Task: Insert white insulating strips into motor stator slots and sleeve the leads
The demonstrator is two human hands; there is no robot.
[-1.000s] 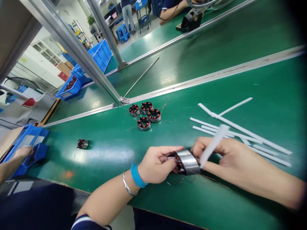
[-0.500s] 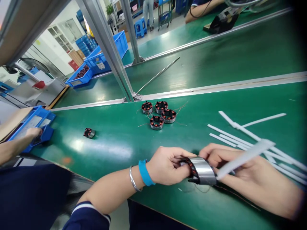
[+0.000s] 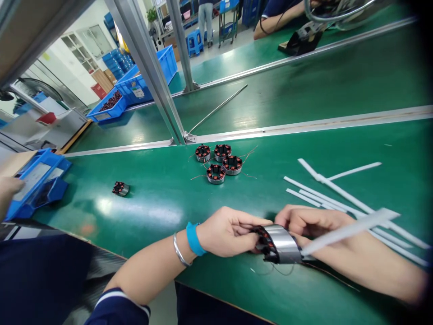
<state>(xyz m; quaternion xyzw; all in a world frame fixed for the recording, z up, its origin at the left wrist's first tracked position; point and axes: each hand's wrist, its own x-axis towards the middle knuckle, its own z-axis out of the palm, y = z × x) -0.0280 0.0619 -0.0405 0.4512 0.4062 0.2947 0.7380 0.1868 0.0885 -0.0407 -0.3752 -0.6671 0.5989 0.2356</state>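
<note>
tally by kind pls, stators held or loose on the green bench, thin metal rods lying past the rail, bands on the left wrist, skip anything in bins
Stators: 6 (1 held, 4 clustered, 1 alone)
Thin metal rod: 1
Blue wristband: 1
Silver bangle: 1
Total: 9

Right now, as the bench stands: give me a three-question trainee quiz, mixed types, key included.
1. Count: how many small rings are grouped together on the green table?

2. Multiple choice: what do the fingers of the person's left hand grip?
a) a blue bin
b) a silver-sided ring
c) a thin metal rod

3. True or false: the loose white strips on the table lie nearer the right hand than the left.

Key: 1. Four. 2. b. 3. True.
</note>
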